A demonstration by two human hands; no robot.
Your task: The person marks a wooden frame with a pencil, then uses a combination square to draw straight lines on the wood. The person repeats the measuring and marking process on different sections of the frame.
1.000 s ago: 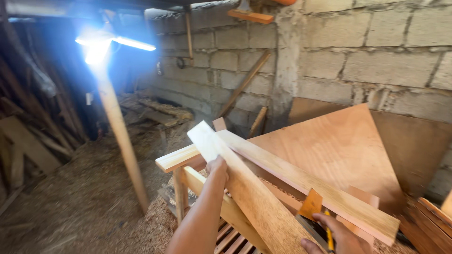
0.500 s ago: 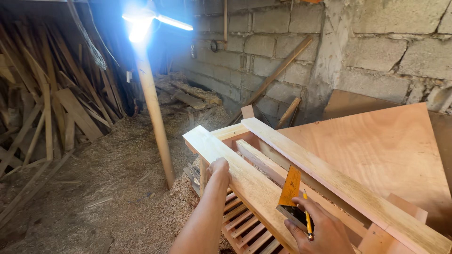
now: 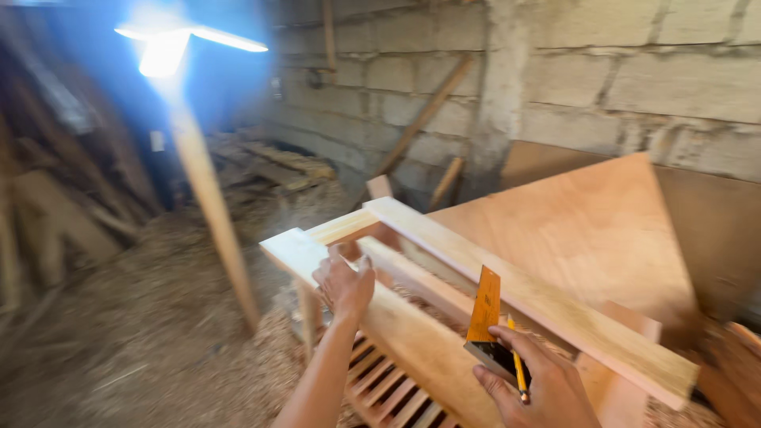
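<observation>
My left hand (image 3: 343, 283) grips a pale wooden plank (image 3: 412, 341) near its far end; the plank runs diagonally from upper left to lower right. My right hand (image 3: 539, 384) holds an orange try square (image 3: 483, 309) with a dark handle, plus a yellow pencil (image 3: 517, 367), just above that plank. A second long plank (image 3: 523, 297) lies parallel behind it, resting on a short cross piece (image 3: 342, 227). The frame is blurred by motion.
A large plywood sheet (image 3: 587, 230) lies behind the planks. A slatted wooden frame (image 3: 388, 388) sits below them. A wooden post (image 3: 210, 198) with a bright lamp (image 3: 170, 40) stands to the left. Sawdust covers the floor; timber leans on the block wall (image 3: 634, 71).
The view has swung left and nearer. My left hand slid toward the plank's far end. My right hand brought the try square up over the plank.
</observation>
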